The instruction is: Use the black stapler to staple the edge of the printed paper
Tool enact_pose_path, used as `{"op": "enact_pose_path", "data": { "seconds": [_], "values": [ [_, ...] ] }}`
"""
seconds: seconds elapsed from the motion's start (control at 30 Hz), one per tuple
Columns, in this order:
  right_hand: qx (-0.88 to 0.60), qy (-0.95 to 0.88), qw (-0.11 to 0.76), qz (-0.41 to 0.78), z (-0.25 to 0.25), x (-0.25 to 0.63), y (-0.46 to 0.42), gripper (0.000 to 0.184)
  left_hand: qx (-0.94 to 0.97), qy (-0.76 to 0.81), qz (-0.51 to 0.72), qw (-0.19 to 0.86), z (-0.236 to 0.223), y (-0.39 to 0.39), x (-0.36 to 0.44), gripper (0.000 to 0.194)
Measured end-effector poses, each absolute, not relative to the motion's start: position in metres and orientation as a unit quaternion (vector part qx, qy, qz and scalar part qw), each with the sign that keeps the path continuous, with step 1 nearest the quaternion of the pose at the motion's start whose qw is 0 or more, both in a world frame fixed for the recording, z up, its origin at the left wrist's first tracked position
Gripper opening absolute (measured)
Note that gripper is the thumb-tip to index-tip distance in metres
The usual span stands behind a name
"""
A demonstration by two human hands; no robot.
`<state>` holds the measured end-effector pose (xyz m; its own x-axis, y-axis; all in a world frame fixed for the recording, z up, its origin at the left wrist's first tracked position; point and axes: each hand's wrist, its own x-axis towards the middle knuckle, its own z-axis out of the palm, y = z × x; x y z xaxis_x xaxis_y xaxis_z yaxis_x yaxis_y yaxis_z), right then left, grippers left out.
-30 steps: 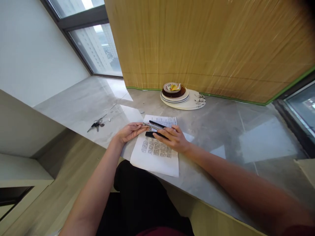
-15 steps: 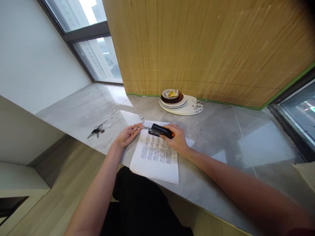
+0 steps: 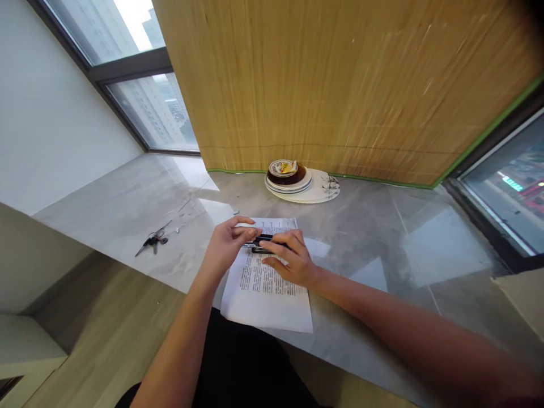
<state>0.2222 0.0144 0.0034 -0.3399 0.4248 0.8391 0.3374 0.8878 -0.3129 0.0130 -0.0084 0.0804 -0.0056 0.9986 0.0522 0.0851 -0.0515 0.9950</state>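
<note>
A black stapler (image 3: 267,238) lies above a printed sheet of paper (image 3: 272,309), partly covered by my fingers. My right hand (image 3: 295,260) is closed round its rear end, fingers across the side. From the left, my left hand (image 3: 232,241) has thumb and fingers closed at the stapler's front end, where a silvery metal part shows just below the fingertips. Whether a small staple strip is in those fingers is hidden. The paper lies on the grey marble-look ledge, its near edge reaching the ledge's front.
Keys (image 3: 155,241) lie on the ledge (image 3: 361,226) to the left, with small white bits nearby. A stack of plates (image 3: 308,184) stands at the back against a bamboo blind (image 3: 318,85). Windows flank the blind, and my dark-clothed leg is below the ledge.
My left hand has moved right onto the stapler's front end, and the metal part that stuck out is now mostly covered. The right fingers have shifted along the stapler. The view has shifted slightly.
</note>
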Motion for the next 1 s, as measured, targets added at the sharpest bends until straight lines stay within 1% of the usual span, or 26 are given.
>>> {"op": "enact_pose_path", "data": {
  "seconds": [0.07, 0.17, 0.23, 0.3, 0.33, 0.47, 0.57, 0.63, 0.67, 0.73, 0.8, 0.87, 0.93, 1.0],
  "values": [
    [-0.230, -0.823, 0.518, 0.034, 0.004, 0.222, 0.010, 0.033, 0.565, 0.516, 0.475, 0.435, 0.096, -0.017, 0.027, 0.028],
    [-0.231, -0.800, 0.553, 0.033, 0.006, 0.220, 0.010, 0.033, 0.608, 0.512, 0.411, 0.447, 0.103, -0.025, 0.041, 0.021],
    [-0.216, -0.792, 0.570, 0.040, 0.006, 0.220, 0.013, 0.028, 0.627, 0.502, 0.382, 0.457, 0.099, -0.027, 0.047, 0.027],
    [-0.206, -0.792, 0.573, 0.049, 0.007, 0.220, 0.016, 0.022, 0.629, 0.491, 0.384, 0.464, 0.092, -0.026, 0.052, 0.036],
    [-0.203, -0.793, 0.572, 0.056, 0.008, 0.221, 0.017, 0.021, 0.625, 0.483, 0.391, 0.473, 0.090, -0.025, 0.054, 0.037],
    [-0.185, -0.792, 0.576, 0.086, 0.016, 0.223, 0.019, 0.025, 0.607, 0.446, 0.410, 0.514, 0.089, -0.024, 0.059, 0.027],
    [-0.167, -0.787, 0.585, 0.104, 0.025, 0.223, 0.019, 0.025, 0.606, 0.439, 0.410, 0.522, 0.093, -0.026, 0.058, 0.025],
    [-0.187, -0.779, 0.586, 0.121, 0.028, 0.226, 0.025, 0.022, 0.613, 0.469, 0.422, 0.475, 0.093, -0.023, 0.050, 0.023],
    [-0.219, -0.770, 0.585, 0.130, 0.029, 0.229, 0.031, 0.019, 0.615, 0.495, 0.442, 0.425, 0.091, -0.019, 0.043, 0.021],
    [-0.311, -0.746, 0.572, 0.142, 0.026, 0.241, 0.051, 0.013, 0.604, 0.552, 0.502, 0.281, 0.082, -0.001, 0.022, 0.014],
    [-0.401, -0.729, 0.535, 0.142, 0.017, 0.260, 0.078, 0.014, 0.583, 0.582, 0.542, 0.166, 0.066, 0.025, -0.005, 0.011],
    [-0.475, -0.732, 0.470, 0.134, 0.005, 0.282, 0.104, 0.018, 0.586, 0.608, 0.520, 0.126, 0.044, 0.052, -0.033, 0.008],
    [-0.542, -0.746, 0.372, 0.103, -0.009, 0.301, 0.125, 0.023, 0.593, 0.607, 0.515, 0.123, 0.022, 0.072, -0.053, 0.007],
    [-0.580, -0.747, 0.315, 0.080, -0.018, 0.313, 0.137, 0.028, 0.603, 0.604, 0.506, 0.124, 0.003, 0.085, -0.063, 0.009]
  ]
}}
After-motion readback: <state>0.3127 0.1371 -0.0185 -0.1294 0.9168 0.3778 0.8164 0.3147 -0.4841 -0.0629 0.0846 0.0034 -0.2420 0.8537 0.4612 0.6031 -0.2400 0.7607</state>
